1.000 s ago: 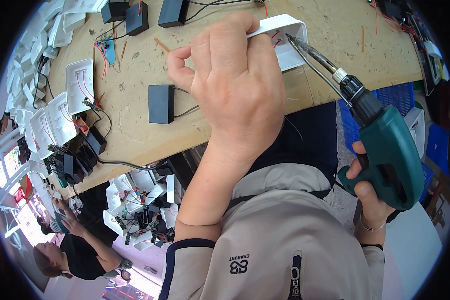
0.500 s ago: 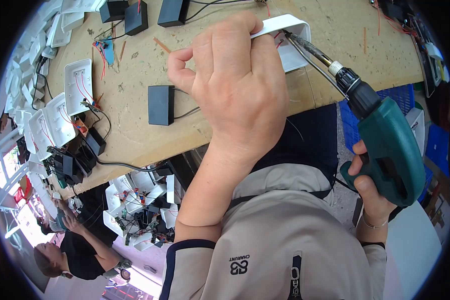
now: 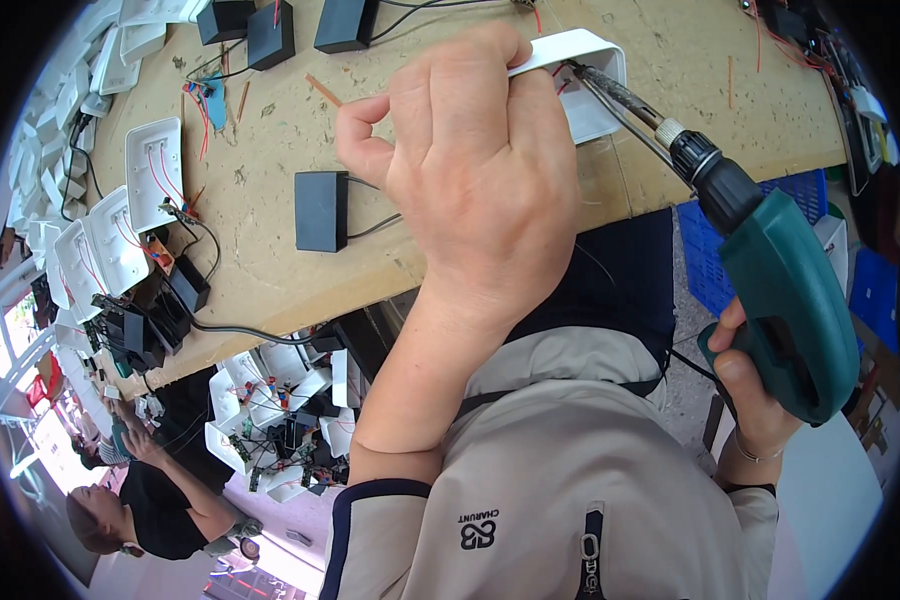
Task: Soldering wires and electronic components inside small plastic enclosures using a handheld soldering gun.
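Note:
My left hand [image 3: 480, 170] grips a white plastic housing [image 3: 585, 75] with red wires inside, holding it at the near edge of the wooden workbench [image 3: 270, 170]. My right hand [image 3: 755, 390] is wrapped round the grip of a green electric screwdriver [image 3: 770, 270]. Its long bit points up and left into the open housing, and the tip sits inside it. My left hand hides most of the housing.
A black box [image 3: 322, 210] with wires lies on the bench left of my hand. White housings [image 3: 155, 170] with red wires are stacked at the left edge, more black boxes [image 3: 270, 30] at the top. A blue crate [image 3: 710, 260] stands below right. Another person [image 3: 140, 500] crouches lower left.
The screwdriver has moved slightly up and left, its bit going further into the white housing. My left hand stays where it was.

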### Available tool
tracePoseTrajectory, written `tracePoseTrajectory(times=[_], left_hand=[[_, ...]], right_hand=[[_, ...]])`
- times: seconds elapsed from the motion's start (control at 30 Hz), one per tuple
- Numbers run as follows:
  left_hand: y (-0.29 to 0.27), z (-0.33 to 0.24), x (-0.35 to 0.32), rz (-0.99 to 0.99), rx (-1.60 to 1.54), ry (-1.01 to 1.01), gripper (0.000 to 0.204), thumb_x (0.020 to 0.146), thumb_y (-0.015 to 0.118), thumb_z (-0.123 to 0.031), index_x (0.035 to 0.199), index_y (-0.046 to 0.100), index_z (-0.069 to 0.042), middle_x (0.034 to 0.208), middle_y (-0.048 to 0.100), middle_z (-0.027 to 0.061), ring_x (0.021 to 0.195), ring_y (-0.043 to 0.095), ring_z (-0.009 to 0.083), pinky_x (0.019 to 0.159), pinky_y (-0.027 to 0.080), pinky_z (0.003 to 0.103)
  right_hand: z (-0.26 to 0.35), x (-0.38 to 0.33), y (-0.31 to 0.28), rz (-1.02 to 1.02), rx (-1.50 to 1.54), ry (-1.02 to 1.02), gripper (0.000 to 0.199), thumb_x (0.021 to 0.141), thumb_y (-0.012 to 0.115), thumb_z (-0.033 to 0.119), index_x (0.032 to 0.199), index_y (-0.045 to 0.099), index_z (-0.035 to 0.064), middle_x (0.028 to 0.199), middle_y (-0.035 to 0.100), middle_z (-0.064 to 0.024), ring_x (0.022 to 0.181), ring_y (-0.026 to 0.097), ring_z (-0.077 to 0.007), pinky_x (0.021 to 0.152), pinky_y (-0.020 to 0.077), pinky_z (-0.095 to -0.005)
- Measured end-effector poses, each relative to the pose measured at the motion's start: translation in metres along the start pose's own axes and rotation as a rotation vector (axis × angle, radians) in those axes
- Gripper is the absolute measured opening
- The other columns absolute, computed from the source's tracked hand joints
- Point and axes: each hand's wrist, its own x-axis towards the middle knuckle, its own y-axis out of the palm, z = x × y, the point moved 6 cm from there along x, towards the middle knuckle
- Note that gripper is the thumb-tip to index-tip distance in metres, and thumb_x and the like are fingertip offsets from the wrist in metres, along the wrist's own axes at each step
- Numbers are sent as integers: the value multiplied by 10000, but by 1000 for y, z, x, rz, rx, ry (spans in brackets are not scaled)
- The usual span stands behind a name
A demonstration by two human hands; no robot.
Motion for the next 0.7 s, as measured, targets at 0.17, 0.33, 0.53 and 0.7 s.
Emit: tracePoseTrajectory(times=[0.17,0.33,0.53,0.7], left_hand=[[-1,0,1,-7,-3,-3,95,638,606,-53,733,614,-56,882,542,13,805,477,160,710,230,330],[-3,-1,2,10,9,1,104,630,605,-47,733,614,-56,882,543,11,815,477,161,714,231,333],[-2,-1,1,21,9,6,103,631,602,-43,733,613,-53,883,544,11,814,480,158,725,234,329],[-3,0,2,26,6,0,103,631,603,-44,734,613,-53,881,544,10,810,482,155,725,235,325]], right_hand=[[6,2,-2,89,-207,-140,369,668,712,108,987,566,-10,793,579,-49,660,538,-129,605,435,-222],[3,-2,0,57,-29,-30,381,671,707,127,992,561,-18,811,579,-67,685,540,-137,606,435,-229],[4,3,1,53,7,-46,397,673,698,130,1010,555,-23,840,581,-84,701,538,-139,613,439,-240],[5,6,2,103,-24,-63,390,670,696,110,1012,554,-14,825,565,-72,698,521,-128,609,419,-234]])
